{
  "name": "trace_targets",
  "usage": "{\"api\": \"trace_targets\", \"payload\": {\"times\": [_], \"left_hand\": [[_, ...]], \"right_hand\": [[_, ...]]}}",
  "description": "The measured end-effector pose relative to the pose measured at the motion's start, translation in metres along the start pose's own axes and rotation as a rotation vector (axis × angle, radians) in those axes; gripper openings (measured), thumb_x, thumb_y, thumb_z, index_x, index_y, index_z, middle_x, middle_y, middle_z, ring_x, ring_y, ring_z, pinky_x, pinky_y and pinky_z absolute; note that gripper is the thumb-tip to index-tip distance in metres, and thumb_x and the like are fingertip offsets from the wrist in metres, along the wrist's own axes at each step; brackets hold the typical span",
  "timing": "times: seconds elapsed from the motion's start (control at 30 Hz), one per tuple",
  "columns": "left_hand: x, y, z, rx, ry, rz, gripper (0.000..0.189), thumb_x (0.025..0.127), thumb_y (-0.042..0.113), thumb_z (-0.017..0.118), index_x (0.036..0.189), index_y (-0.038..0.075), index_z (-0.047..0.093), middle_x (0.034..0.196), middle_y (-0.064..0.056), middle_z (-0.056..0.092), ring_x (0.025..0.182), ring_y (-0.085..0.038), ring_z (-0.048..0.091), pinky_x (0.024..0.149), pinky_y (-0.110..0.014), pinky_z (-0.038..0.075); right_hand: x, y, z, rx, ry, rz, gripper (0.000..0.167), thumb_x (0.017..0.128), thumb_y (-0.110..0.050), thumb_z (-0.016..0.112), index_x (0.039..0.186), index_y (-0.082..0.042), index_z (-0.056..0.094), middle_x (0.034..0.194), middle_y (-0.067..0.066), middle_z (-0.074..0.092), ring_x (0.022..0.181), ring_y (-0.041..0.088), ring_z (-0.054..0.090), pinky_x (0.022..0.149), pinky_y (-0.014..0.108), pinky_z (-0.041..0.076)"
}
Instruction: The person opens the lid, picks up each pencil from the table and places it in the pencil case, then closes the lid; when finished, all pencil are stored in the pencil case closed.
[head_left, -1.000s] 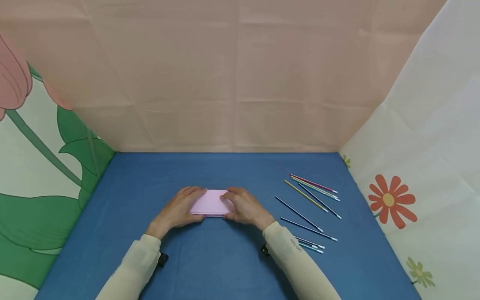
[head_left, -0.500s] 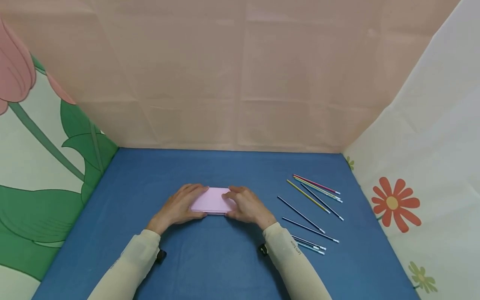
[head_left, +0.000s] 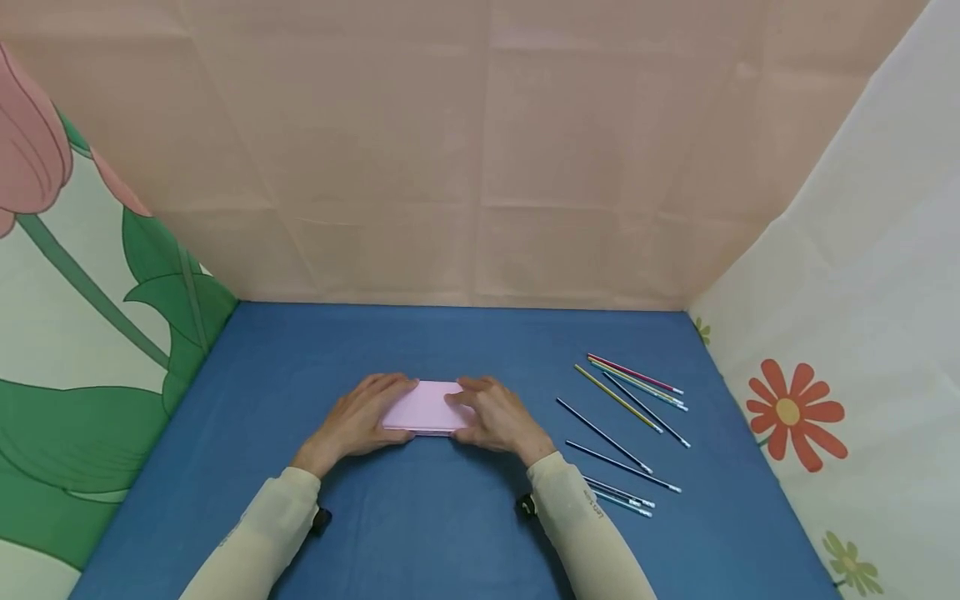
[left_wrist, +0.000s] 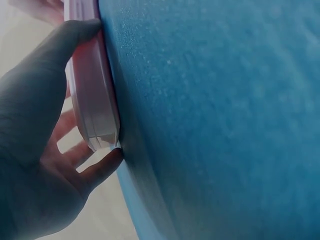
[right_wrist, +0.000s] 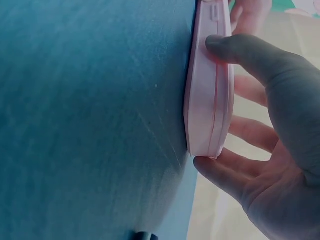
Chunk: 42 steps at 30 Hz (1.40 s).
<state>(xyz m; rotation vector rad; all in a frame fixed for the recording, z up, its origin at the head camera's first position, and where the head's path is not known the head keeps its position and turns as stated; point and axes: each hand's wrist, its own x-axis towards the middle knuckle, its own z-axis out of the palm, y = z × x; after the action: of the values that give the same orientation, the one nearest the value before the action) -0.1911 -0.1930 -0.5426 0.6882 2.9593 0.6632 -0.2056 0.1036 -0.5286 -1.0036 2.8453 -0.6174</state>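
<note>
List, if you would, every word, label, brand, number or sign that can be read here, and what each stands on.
No text can be read with certainty.
Right sleeve: small dark lettering, too small and blurred to read.
Left sleeve: a faint mark, too small to tell whether it is lettering.
Pink case: no lettering visible.
Pencils: none legible.

Only unreadable small lettering (head_left: 593, 503) on right sleeve (head_left: 600, 542)
</note>
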Motion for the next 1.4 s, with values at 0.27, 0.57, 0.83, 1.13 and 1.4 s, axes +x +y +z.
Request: {"api": "trace_targets", "payload": {"times": [0.27, 0.57, 0.83, 1.13, 1.4], "left_hand": [[-0.0014, 0.0007, -0.0015, 0.007, 0.002, -0.013, 0.083, 0.094, 0.043, 0.093, 0.165, 0.019, 0.058, 0.169, -0.015, 0.059, 0.156, -0.044, 0.052, 0.114, -0.078, 0.052], [-0.0041, 0.0044, -0.0004, -0.003, -0.004, -0.021, 0.083, 0.094, 0.044, 0.093, 0.166, 0.019, 0.058, 0.171, -0.017, 0.056, 0.157, -0.045, 0.050, 0.112, -0.080, 0.052], [-0.0030, 0.0051, -0.0006, -0.001, -0.001, -0.022, 0.083, 0.094, 0.045, 0.092, 0.165, 0.020, 0.058, 0.170, -0.016, 0.057, 0.157, -0.045, 0.050, 0.111, -0.081, 0.052], [0.0018, 0.0075, -0.0002, -0.004, -0.004, -0.025, 0.085, 0.094, 0.045, 0.092, 0.167, 0.021, 0.057, 0.172, -0.015, 0.056, 0.159, -0.045, 0.049, 0.112, -0.081, 0.052], [0.0007, 0.0057, -0.0012, -0.011, 0.012, -0.002, 0.084, 0.091, 0.041, 0.096, 0.163, 0.016, 0.061, 0.167, -0.017, 0.060, 0.156, -0.046, 0.053, 0.117, -0.077, 0.051]], "right_hand": [[0.0005, -0.0009, 0.0001, 0.031, -0.002, 0.006, 0.060, 0.096, -0.036, 0.092, 0.150, -0.017, 0.075, 0.167, 0.014, 0.062, 0.152, 0.042, 0.061, 0.122, 0.064, 0.055], [-0.0032, 0.0009, 0.0020, 0.036, 0.004, -0.008, 0.060, 0.096, -0.035, 0.092, 0.151, -0.018, 0.074, 0.167, 0.014, 0.063, 0.151, 0.041, 0.062, 0.122, 0.062, 0.056], [-0.0027, 0.0011, 0.0007, 0.042, -0.008, 0.003, 0.061, 0.096, -0.036, 0.092, 0.151, -0.018, 0.074, 0.169, 0.014, 0.061, 0.153, 0.040, 0.060, 0.123, 0.062, 0.054], [-0.0045, 0.0052, -0.0029, 0.097, 0.021, 0.002, 0.058, 0.096, -0.030, 0.091, 0.150, -0.016, 0.075, 0.168, 0.015, 0.062, 0.151, 0.042, 0.062, 0.122, 0.064, 0.054], [-0.0056, 0.0042, 0.0015, 0.089, 0.013, -0.005, 0.057, 0.097, -0.031, 0.091, 0.150, -0.017, 0.075, 0.168, 0.015, 0.061, 0.153, 0.041, 0.061, 0.123, 0.062, 0.054]]}}
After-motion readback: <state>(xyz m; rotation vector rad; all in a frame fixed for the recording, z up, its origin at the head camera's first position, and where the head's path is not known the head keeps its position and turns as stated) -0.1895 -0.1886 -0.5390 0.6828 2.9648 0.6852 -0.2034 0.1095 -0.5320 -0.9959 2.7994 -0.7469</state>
